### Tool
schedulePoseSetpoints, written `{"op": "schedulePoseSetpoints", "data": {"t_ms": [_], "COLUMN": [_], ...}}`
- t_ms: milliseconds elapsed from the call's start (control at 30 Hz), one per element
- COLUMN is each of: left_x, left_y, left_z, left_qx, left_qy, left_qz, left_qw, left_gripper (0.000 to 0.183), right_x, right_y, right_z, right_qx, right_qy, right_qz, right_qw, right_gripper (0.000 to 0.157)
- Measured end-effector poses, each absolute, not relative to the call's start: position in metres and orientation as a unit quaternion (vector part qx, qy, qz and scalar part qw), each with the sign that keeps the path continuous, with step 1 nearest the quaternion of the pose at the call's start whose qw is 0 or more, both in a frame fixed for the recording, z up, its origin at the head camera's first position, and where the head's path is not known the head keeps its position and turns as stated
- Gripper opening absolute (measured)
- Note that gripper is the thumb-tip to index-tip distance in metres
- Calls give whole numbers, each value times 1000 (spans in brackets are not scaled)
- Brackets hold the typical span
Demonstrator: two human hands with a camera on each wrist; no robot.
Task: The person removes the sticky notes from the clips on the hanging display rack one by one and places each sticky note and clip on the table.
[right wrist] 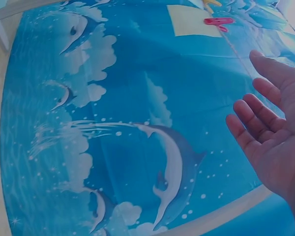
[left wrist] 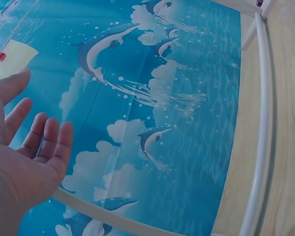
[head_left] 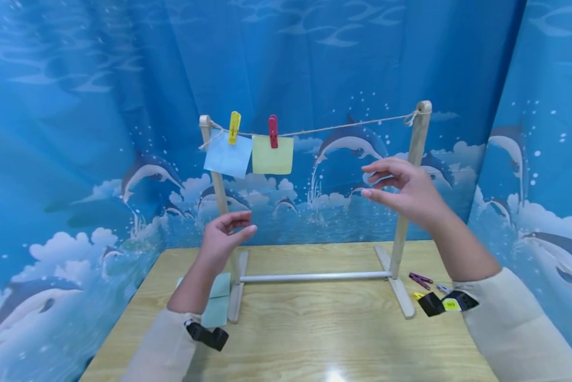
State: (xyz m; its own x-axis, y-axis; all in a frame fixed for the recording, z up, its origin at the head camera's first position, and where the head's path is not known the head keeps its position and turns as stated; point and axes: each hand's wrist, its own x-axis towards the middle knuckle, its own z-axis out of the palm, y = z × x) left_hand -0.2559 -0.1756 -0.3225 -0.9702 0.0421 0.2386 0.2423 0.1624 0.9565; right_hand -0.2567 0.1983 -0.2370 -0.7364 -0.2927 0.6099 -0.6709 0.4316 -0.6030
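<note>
A string (head_left: 343, 127) runs between the two posts of a wooden frame. On its left part a yellow clothespin (head_left: 235, 127) holds a blue paper square (head_left: 227, 156), and a red clothespin (head_left: 273, 131) holds a yellow paper square (head_left: 273, 159). My left hand (head_left: 224, 239) is in the air below the papers, fingers loosely bent and holding nothing. My right hand (head_left: 405, 191) hovers in front of the right post, below the string, also holding nothing. In the left wrist view the left palm (left wrist: 24, 162) is bare; the right palm (right wrist: 280, 152) is bare in the right wrist view.
Pale green paper squares (head_left: 215, 310) lie on the wooden table (head_left: 314, 329) by the left foot, partly behind my left arm. Several clothespins, among them a dark purple clothespin (head_left: 421, 280), lie right of the right foot. A white bar (head_left: 314, 277) joins the feet.
</note>
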Motion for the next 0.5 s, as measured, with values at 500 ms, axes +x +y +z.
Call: {"op": "schedulePoseSetpoints", "data": {"t_ms": [500], "left_x": [-263], "left_y": [-167], "left_z": [-298], "left_qx": [-108], "left_qy": [-764], "left_qz": [-633], "left_qw": [70], "left_gripper": [47], "right_x": [-259], "right_y": [180], "right_z": [-201], "right_qx": [305], "right_qy": [-815], "right_qz": [445], "right_qw": [213], "right_gripper": [38]}}
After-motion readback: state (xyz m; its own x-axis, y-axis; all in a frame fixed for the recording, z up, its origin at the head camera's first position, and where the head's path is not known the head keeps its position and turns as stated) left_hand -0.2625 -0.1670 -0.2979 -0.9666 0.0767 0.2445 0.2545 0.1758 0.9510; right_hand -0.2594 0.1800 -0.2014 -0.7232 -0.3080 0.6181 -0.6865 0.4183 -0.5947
